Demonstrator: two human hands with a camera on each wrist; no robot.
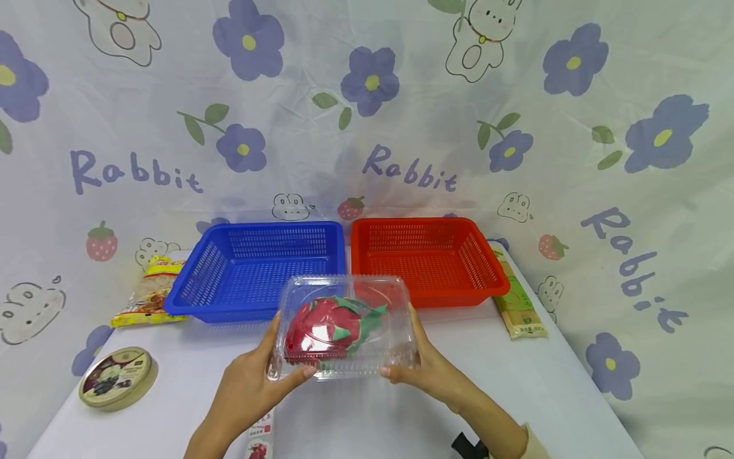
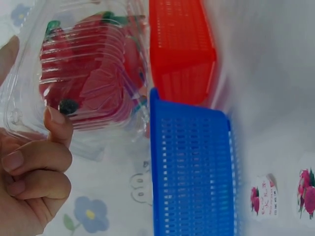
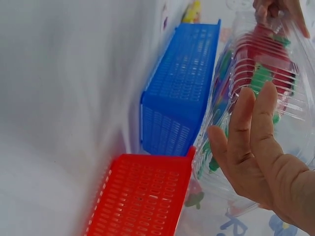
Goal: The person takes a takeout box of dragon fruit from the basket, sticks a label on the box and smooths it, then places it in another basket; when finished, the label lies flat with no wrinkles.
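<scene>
Both hands hold a clear plastic clamshell box (image 1: 395, 325) above the front of the table. Inside lies a red dragon fruit (image 1: 323, 328) with green scales, seen through the lid. My left hand (image 1: 246, 386) grips the box's left end, thumb on the near edge. Beneath the box, in the left wrist view, one fingertip touches it and other fingers (image 2: 37, 160) are curled. On the right end my right hand (image 1: 432, 370) has its thumb at the near edge; its fingers (image 3: 261, 123) spread under the ribbed base.
Behind the box stand a blue basket (image 1: 223, 312) and a red basket (image 1: 453, 298). A yellow snack bag (image 1: 151, 290) and round gold tin (image 1: 117, 379) are at left, a green-and-tan packet (image 1: 518, 299) at right. A sticker strip (image 1: 260, 437) lies near the front.
</scene>
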